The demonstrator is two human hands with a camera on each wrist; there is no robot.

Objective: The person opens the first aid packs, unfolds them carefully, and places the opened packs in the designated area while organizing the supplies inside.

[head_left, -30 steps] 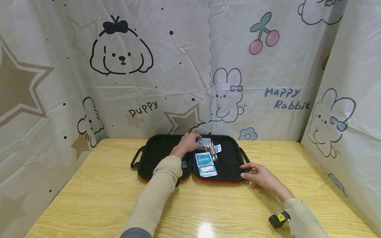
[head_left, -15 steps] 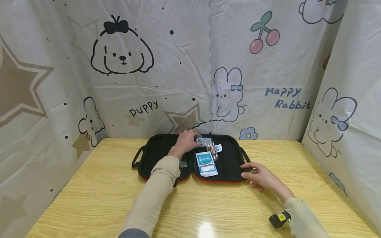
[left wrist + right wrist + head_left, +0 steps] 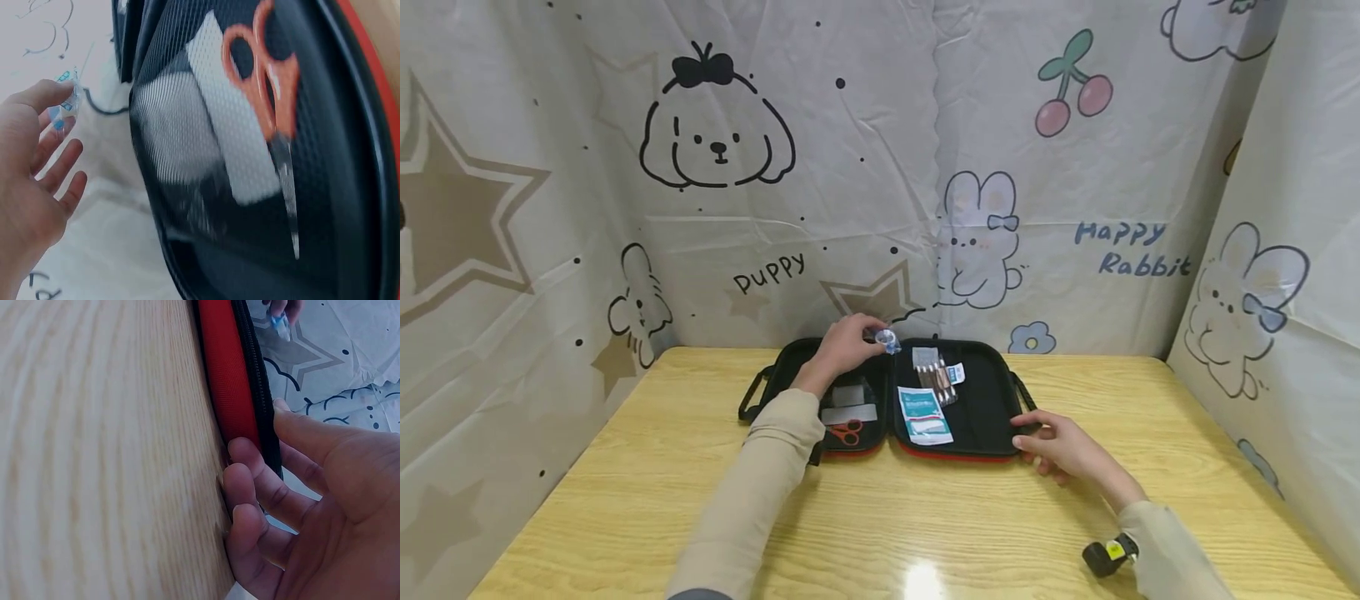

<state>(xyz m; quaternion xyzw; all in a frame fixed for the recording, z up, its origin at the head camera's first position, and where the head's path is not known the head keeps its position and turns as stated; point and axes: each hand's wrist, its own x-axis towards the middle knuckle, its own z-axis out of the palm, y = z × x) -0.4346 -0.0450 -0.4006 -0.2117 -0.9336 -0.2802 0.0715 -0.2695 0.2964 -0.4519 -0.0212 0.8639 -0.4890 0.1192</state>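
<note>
My left hand (image 3: pixel 842 346) pinches a small ring-shaped roll in a clear wrapper with blue print (image 3: pixel 887 340), raised over the far edge of the open black case (image 3: pixel 981 433). In the left wrist view, thumb and index finger grip that wrapper (image 3: pixel 65 103); the other fingers are loosely bent. My right hand (image 3: pixel 1060 446) holds the case's near right corner. The right wrist view shows its thumb on the zipped rim and fingers against the red side (image 3: pixel 228 369). Orange-handled scissors (image 3: pixel 256 81), a white strip (image 3: pixel 234 131) and a pale bundle (image 3: pixel 178 125) lie behind mesh in the left half.
In the right half lie a green-and-white sachet (image 3: pixel 925 414) and a clear pack of brownish sticks (image 3: pixel 938 379). Strap handles (image 3: pixel 752 396) stick out at both sides. A printed cloth (image 3: pixel 865 208) hangs right behind the wooden table (image 3: pixel 880 525).
My left hand has lifted the wrapped roll out of the right half and moved it up and left. The scissors and mesh pocket have come into sight. The right hand stays at its corner.
</note>
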